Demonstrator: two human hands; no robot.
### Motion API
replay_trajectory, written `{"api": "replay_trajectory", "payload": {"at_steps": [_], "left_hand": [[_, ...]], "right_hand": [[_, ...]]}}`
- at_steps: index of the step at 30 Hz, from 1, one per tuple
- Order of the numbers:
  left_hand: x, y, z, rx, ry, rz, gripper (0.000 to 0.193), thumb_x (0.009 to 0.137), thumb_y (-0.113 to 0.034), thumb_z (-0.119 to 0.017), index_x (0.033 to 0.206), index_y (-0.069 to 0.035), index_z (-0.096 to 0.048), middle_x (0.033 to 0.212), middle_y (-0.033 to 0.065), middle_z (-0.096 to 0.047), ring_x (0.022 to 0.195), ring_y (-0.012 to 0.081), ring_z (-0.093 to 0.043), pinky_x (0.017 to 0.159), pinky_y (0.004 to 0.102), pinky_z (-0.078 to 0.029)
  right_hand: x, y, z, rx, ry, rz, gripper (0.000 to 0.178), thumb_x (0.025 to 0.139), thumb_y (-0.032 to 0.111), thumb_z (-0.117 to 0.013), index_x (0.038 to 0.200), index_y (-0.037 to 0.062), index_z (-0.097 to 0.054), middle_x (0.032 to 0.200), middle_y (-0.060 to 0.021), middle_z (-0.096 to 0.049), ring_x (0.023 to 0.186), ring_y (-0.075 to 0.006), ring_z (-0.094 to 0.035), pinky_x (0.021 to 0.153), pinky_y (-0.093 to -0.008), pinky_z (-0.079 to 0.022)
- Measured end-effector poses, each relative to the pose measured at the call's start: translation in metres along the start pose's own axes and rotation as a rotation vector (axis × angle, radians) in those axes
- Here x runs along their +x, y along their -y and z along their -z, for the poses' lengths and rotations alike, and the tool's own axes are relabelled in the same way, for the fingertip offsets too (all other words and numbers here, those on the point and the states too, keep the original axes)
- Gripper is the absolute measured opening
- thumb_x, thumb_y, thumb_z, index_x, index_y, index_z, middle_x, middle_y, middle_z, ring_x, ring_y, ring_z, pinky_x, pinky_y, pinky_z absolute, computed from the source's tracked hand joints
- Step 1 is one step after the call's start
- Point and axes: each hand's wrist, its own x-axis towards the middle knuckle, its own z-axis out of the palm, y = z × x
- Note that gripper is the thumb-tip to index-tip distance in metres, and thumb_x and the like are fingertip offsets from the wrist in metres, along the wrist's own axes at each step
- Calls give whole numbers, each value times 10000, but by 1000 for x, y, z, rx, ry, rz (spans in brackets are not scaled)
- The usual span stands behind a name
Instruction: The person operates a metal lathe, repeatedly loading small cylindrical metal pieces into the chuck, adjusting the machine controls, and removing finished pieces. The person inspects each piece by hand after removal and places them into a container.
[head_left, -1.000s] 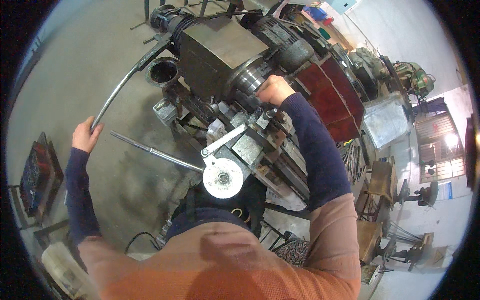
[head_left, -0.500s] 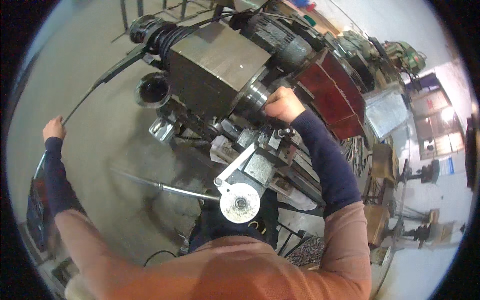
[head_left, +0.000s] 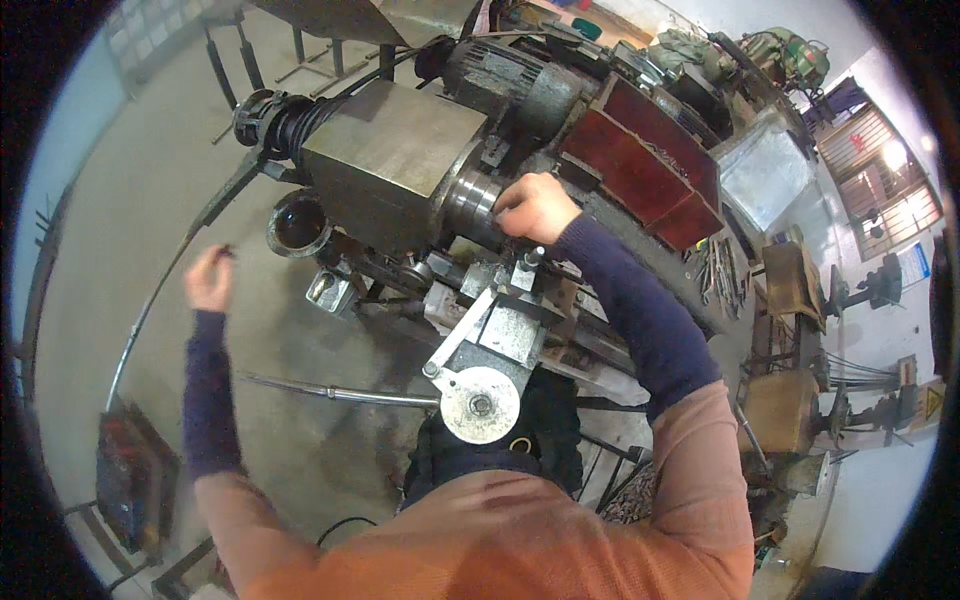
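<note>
Left grip [head_left: 209, 279] moved off lever [head_left: 212, 210], right grip [head_left: 537, 208] curled

Head view: left fisheye of a head-worn pair, facing down and forward over the wearer's torso [head_left: 490, 545], closest thing, filling 6 o'clock. Wide, upright, dark round rim, edges bent. Right hand [head_left: 538, 210] at 1 o'clock and left hand [head_left: 209, 282] at 9, both middle range. Metal machine housing [head_left: 385, 145] at 11, also middle range; barred window [head_left: 868, 165] at 2, far off.
</note>
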Motion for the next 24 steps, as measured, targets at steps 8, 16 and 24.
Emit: {"api": "replay_trajectory", "payload": {"at_steps": [8, 16, 24], "left_hand": [[-67, -3, -160, 482, 984, 240, 358, 712, -313, -644, 979, -78, -602, 917, 166, -628, 891, 330, -603, 768, 412, -480], [-60, 6, -147, 625, 1017, 88, 312, 767, -327, -597, 1031, -163, -567, 870, 109, -646, 835, 284, -626, 692, 428, -487], [-92, -13, 1, 269, 861, 444, 362, 759, -280, -584, 1036, -47, -593, 791, 165, -642, 739, 295, -630, 649, 377, -506]], "right_hand": [[-170, -29, 80, 4, -414, -4, 315, 565, 91, -582, 864, 20, -648, 841, -124, -624, 785, -267, -590, 731, -330, -467], [-452, -182, 82, -110, -484, -841, 304, 616, 55, -523, 877, -20, -659, 851, -144, -670, 804, -188, -638, 724, -276, -479], [-667, -277, 67, -402, -70, -1510, 490, 689, 164, -600, 1167, 78, -534, 1110, -176, -579, 1034, -339, -543, 857, -376, -443]]}}
